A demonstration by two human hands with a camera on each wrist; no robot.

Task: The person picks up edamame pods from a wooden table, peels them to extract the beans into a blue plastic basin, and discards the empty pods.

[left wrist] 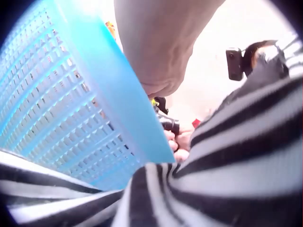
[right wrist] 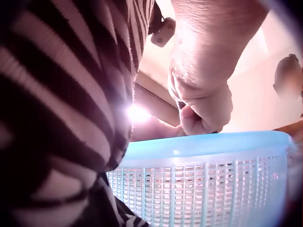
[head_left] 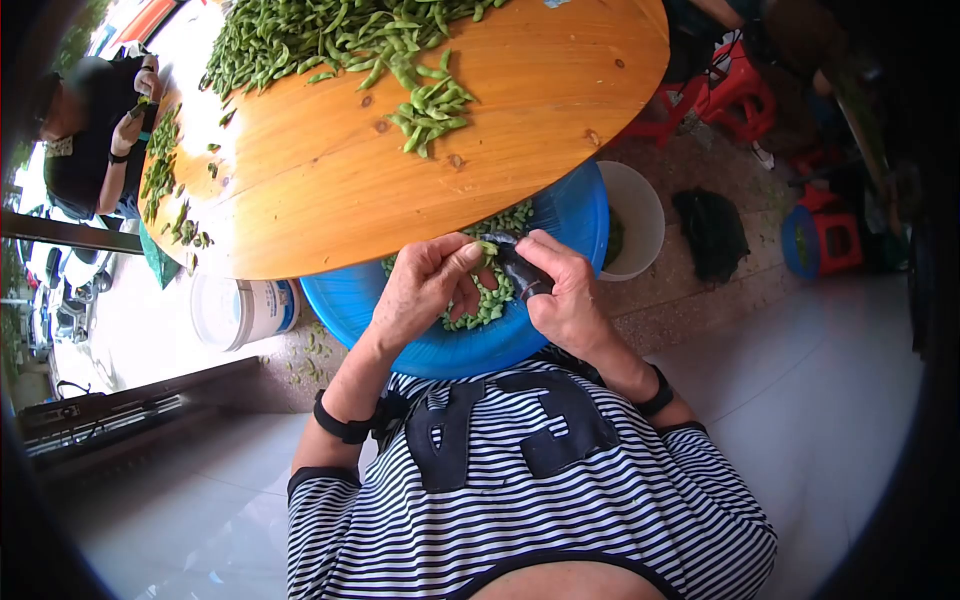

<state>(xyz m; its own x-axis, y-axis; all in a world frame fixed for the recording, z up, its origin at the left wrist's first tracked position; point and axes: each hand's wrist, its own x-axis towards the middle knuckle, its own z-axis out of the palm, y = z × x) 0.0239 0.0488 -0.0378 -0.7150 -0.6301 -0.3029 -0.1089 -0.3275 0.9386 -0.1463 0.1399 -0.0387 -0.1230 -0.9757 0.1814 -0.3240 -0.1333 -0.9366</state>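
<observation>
Over a blue basket (head_left: 330, 318) of shelled green beans (head_left: 490, 305), the left hand (head_left: 425, 285) pinches a green pod (head_left: 489, 247) between thumb and finger. Close beside it the right hand (head_left: 568, 295) grips a dark-handled tool (head_left: 522, 272), whose far end meets the pod. The left wrist view has the basket's latticed wall (left wrist: 71, 94) at left, with the left hand (left wrist: 163, 87) above its rim and part of the tool (left wrist: 169, 124) beyond. In the right wrist view the right hand (right wrist: 203, 109) is curled above the basket rim (right wrist: 203, 143); the tool is mostly hidden there.
A wooden table (head_left: 300, 200) holds a large heap of green pods (head_left: 300, 45), with smaller piles at its left edge. Another person (head_left: 90, 130) stands at the left. White buckets (head_left: 240, 312) flank the basket, and red stools (head_left: 740, 95) are at right.
</observation>
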